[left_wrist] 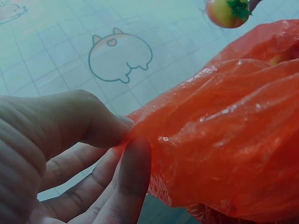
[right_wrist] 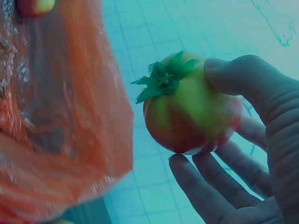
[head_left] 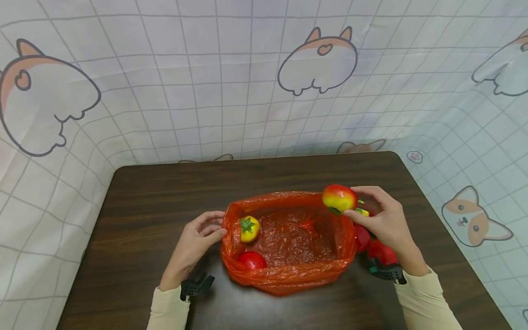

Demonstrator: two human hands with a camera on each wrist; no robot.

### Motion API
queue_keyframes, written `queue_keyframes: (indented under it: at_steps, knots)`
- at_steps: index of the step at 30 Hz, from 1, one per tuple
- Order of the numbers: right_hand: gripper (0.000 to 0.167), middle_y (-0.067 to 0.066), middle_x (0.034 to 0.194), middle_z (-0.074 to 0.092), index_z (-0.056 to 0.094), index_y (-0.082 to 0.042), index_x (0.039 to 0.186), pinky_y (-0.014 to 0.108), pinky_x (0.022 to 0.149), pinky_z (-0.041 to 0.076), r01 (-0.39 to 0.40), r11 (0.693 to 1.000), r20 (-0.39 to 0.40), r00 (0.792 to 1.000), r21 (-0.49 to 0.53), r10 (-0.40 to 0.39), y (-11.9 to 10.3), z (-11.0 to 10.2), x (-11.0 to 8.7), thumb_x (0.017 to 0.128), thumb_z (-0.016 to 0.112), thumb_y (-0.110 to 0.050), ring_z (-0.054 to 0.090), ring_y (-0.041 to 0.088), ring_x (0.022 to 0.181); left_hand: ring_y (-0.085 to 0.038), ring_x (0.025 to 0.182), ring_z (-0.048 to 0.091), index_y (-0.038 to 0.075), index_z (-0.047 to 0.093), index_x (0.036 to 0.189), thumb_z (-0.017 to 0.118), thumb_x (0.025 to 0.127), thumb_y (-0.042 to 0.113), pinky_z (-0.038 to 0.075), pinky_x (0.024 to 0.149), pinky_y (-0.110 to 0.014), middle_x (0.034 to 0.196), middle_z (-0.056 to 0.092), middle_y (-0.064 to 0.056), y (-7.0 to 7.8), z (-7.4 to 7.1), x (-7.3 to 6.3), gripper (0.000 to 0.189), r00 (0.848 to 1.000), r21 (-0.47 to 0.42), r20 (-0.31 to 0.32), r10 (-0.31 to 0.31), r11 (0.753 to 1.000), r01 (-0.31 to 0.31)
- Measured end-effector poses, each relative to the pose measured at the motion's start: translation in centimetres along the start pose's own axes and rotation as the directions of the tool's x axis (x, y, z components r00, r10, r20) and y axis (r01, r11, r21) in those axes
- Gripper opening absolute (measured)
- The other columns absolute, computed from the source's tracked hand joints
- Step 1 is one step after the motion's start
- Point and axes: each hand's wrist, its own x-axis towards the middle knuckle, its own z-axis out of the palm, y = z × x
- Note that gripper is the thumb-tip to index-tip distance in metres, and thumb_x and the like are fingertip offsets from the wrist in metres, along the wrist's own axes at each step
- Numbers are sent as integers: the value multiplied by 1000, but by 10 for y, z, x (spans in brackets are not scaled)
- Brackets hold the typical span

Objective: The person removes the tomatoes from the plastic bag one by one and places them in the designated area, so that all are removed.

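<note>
An orange-red plastic bag (head_left: 288, 275) lies on the table with its mouth spread wide. Its left rim is pinched between the thumb and fingers of my left hand (head_left: 200, 238), as the left wrist view also shows. Inside, at the left end, are a yellow tomato (head_left: 249, 231) with a green leafy top and a red fruit (head_left: 252, 260). My right hand (head_left: 385, 217) holds a red-and-yellow toy tomato (head_left: 339, 198) by thumb and fingertips, at the bag's right rim. In the right wrist view this tomato (right_wrist: 191, 109) shows its green star-shaped top.
Several red and yellow fruits, among them a red one (head_left: 381, 252), lie right of the bag, partly hidden under my right hand and wrist. The dark wooden table (head_left: 173, 183) meets a grid-patterned cloth backdrop (head_left: 247, 91) behind and at the sides.
</note>
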Motion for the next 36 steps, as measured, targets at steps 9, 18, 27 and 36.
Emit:
queue_keyframes:
  at_steps: [9,18,27,36]
  knots:
    - [56,-16,122,64,67,-6,130,7,89,53,-25,997,-148,989,-74,14,10,-19,-10,78,85,7,66,-7,110,-17,112,69,14,60,137,79,93,26,61,94,-28,135,64,-12,-1,0,-1,49,1000,-5,-7,24,1000,-24]
    - [58,-20,123,64,63,0,134,7,87,53,-70,995,-242,969,-74,50,26,-40,-25,80,82,9,64,-7,113,-12,110,69,14,60,138,78,93,27,60,96,-28,135,64,-12,0,-2,-2,50,999,20,-17,49,999,-49]
    - [56,-22,125,62,61,-1,135,5,86,52,-134,987,-291,951,-94,102,39,-54,-39,83,81,6,63,-8,113,-11,111,68,13,59,138,78,93,27,59,93,-21,137,62,-11,-2,-2,-2,51,998,25,-21,52,998,-51]
    - [54,-22,123,61,61,-5,138,2,85,50,-244,966,-333,921,-84,204,52,-66,-59,87,81,-3,61,-9,112,-12,112,67,12,59,139,78,94,25,58,93,-19,139,61,-10,-2,0,-2,51,998,27,-16,63,998,-62]
